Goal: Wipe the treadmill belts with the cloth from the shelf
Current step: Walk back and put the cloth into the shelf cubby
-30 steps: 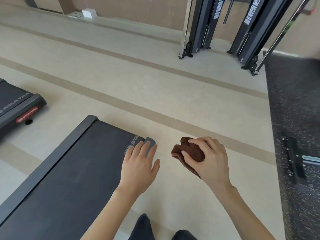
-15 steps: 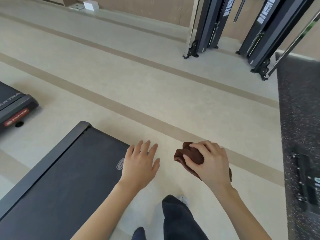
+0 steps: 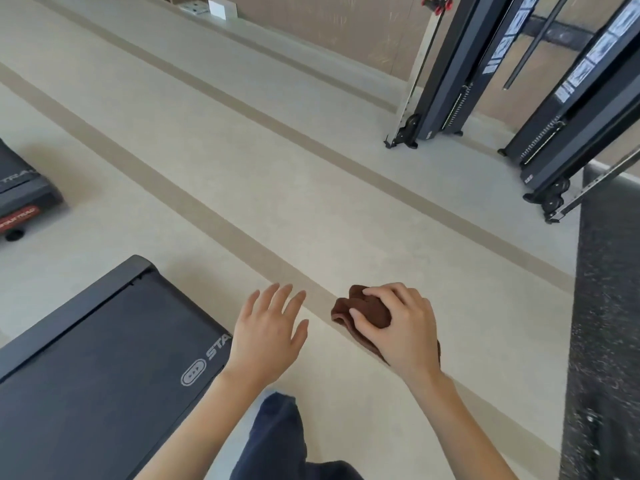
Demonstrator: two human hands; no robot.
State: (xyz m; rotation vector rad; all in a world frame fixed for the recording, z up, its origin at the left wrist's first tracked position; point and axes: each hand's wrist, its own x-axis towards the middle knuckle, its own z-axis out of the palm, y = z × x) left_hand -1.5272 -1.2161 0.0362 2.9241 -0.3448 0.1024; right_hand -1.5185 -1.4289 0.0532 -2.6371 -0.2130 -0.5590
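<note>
While the brown cloth (image 3: 363, 311) sits bunched in the right hand (image 3: 401, 330), fingers and thumb curled round it, it hangs above the pale floor (image 3: 242, 168) and touches no treadmill. The left hand (image 3: 268, 336) is released, fingers spread and holding nothing. It hovers just past the right corner of the near treadmill's end cover (image 3: 204, 358).

The near belt (image 3: 69, 393) lies to the left of the cloth, with the left hand between the 2. Its long axis runs from the near left toward the far right, and it ends at the logo strip. The empty left hand is the nearer to the belt, so the cloth hand would probably have to cross leftward over the end cover before any wiping can start.

A 2nd treadmill (image 3: 20, 195) shows only its end at the far left, well apart from both hands. A leg (image 3: 280, 438) in dark trousers stands just right of the near deck. I judge the wiping of this belt not yet begun.
</note>
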